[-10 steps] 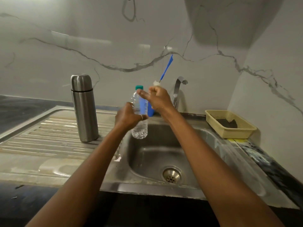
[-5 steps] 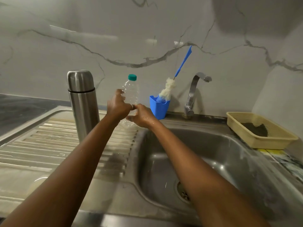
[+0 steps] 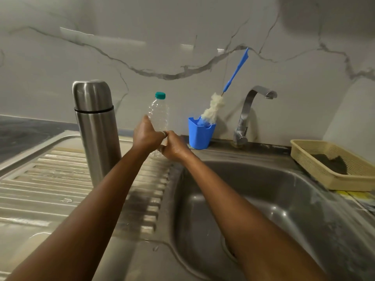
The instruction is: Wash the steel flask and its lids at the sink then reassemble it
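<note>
The steel flask [image 3: 95, 126] stands upright with its lid on, on the ribbed draining board [image 3: 60, 189] left of the sink basin [image 3: 274, 199]. A clear plastic bottle [image 3: 159, 114] with a green cap stands upright at the back of the board, between the flask and the blue cup. My left hand [image 3: 147, 135] grips the bottle's lower half. My right hand [image 3: 174, 149] holds the bottle near its base, touching my left hand. The bottle's bottom is hidden behind both hands.
A blue cup [image 3: 200, 132] holds a blue-handled bottle brush [image 3: 215, 108] by the wall. The steel tap [image 3: 248, 112] rises behind the basin. A yellow basket [image 3: 332, 169] with a dark scrubber sits at the right. A marble wall runs behind.
The bottle has gone from over the basin to the back of the draining board, upright. My right hand dropped from the cap to the bottle's base. The view shifted left and closer.
</note>
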Motion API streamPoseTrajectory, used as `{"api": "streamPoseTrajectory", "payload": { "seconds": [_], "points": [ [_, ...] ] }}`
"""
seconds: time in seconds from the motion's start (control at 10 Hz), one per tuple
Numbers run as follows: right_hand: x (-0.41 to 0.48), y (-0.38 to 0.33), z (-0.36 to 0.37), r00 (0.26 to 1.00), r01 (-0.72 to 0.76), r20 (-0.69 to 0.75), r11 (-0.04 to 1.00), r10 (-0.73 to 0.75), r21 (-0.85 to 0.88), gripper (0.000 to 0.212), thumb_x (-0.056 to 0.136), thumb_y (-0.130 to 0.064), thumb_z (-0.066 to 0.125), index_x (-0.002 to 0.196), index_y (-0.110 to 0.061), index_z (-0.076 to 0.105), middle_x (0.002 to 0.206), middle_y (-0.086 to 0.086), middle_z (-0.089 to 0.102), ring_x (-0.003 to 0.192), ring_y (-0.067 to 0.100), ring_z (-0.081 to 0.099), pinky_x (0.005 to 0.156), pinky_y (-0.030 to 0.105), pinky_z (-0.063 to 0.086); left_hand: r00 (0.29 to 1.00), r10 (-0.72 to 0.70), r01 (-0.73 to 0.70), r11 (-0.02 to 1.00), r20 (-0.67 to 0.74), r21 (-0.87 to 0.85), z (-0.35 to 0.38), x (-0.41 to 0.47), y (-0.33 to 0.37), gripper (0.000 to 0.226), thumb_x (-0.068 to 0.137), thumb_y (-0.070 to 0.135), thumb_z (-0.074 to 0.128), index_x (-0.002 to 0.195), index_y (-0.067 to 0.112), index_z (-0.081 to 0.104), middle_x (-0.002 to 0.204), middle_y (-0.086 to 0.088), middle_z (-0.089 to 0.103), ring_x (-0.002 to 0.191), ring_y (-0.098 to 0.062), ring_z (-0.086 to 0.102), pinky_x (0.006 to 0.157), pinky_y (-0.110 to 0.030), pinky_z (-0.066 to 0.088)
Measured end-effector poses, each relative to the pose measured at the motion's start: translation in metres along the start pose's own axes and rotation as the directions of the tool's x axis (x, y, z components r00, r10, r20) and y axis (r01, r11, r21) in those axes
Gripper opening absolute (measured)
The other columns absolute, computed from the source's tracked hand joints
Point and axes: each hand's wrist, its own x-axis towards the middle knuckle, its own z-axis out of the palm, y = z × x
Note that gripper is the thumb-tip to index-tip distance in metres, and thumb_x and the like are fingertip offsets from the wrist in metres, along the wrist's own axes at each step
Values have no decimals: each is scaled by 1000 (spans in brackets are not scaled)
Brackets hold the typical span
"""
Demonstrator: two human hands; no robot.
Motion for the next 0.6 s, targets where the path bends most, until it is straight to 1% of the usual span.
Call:
{"api": "streamPoseTrajectory", "payload": {
  "seconds": [0.1,0.2,0.3,0.4,0.5,0.6],
  "points": [
    [-7,-1,-3,1000,5,8,1000,-5,11,47,99,-20,63,141,-8,45,134,13,57,123,27,56,100,31,45,999,-32,32,999,7,-9,1,-1,-3,58,89,20,77,135,9,43,118,-8,55,99,-18,49,67,-20,39],
    [-10,-5,-7,999,-33,22,996,31,81,42,99,-16,62,136,-6,47,129,15,57,122,29,56,109,40,47,998,-58,58,998,16,-24,0,-1,-2,60,88,18,78,134,6,41,114,-10,52,98,-21,50,75,-30,42],
    [-5,-8,-11,998,-58,11,995,57,84,35,97,-15,63,128,-5,50,112,10,54,110,27,56,106,41,49,997,-78,78,996,11,-32,1,-2,5,62,90,18,76,135,2,36,115,-13,48,99,-24,49,78,-32,42],
    [-4,-11,-12,999,-47,-4,998,48,30,31,95,-19,66,121,-6,55,112,10,59,99,21,52,92,34,50,994,-108,108,993,10,-49,-1,-4,11,69,89,21,76,138,0,31,130,-20,49,113,-33,53,83,-36,43],
    [-4,-10,-14,998,-55,-2,998,55,-12,41,94,-23,69,127,-6,55,121,10,65,97,20,53,80,30,43,990,-137,138,989,10,-59,-1,-4,9,78,88,25,79,140,-1,28,138,-22,48,126,-39,52,87,-37,44],
    [-11,-13,-21,996,-85,-14,996,85,-37,47,94,-32,69,128,-6,50,110,5,64,92,19,54,72,30,41,985,-173,173,984,-1,-38,-5,-13,10,83,86,33,81,141,-1,29,135,-21,51,122,-38,55,87,-38,48]
  ]
}}
